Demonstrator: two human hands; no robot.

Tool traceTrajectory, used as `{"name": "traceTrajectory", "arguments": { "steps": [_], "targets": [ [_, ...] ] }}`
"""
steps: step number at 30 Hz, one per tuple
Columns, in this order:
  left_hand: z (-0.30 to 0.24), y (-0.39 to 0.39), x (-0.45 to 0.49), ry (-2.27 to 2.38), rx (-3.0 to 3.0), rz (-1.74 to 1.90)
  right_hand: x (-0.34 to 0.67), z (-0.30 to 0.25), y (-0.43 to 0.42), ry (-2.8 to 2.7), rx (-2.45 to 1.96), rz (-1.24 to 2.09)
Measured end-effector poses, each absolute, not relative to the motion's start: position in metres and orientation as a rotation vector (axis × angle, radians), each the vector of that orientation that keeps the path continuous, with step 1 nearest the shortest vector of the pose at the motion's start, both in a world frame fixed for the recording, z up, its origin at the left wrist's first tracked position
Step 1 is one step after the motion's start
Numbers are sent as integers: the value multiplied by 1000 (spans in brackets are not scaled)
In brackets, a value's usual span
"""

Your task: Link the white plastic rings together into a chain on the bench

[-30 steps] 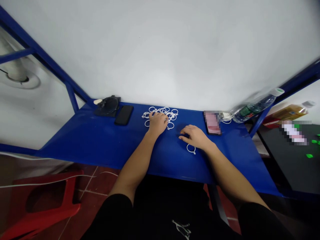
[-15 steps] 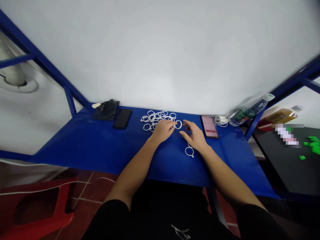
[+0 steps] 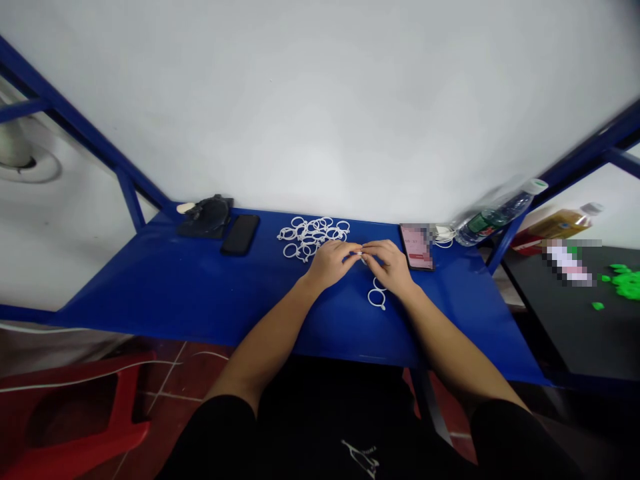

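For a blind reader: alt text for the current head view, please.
The left hand and right hand hold a mostly hidden white piece between their fingertips over a blue table. White rings lie piled beyond the left hand; two more rings lie near the right hand.

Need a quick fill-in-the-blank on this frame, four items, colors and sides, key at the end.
1. The fingertips of the left hand and right hand meet at a small piece colored ____.
2. In the camera's view, the black phone lies to the ____ of the pile of rings.
3. The tabletop is colored ____.
4. The stool at lower left is colored ____.

Missing words: white; left; blue; red.
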State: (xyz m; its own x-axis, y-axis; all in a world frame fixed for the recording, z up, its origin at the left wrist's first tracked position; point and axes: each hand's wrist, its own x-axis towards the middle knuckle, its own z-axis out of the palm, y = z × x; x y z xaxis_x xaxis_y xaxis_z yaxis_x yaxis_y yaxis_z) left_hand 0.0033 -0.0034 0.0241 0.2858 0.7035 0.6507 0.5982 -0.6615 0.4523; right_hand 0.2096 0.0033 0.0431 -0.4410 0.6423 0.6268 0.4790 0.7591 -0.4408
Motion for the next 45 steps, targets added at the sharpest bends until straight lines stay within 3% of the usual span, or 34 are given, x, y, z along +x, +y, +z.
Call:
{"name": "traceTrajectory", "arguments": {
  "steps": [19,27,30,36,45],
  "targets": [
    [15,-2,18,1207,1956,1362,210,30,10,-2044,-951,582],
    [0,1,20,1137,2520,805,214,23,15,-2279,-1036,416],
    [6,2,13,1129,2573,767,215,23,17,-2368,-1069,387],
    [23,14,-24,1524,2472,937,213,30,11,-2645,-865,535],
    [21,14,-40,1830,2401,640,217,67,-7,-3005,-1149,701]
  ]
}}
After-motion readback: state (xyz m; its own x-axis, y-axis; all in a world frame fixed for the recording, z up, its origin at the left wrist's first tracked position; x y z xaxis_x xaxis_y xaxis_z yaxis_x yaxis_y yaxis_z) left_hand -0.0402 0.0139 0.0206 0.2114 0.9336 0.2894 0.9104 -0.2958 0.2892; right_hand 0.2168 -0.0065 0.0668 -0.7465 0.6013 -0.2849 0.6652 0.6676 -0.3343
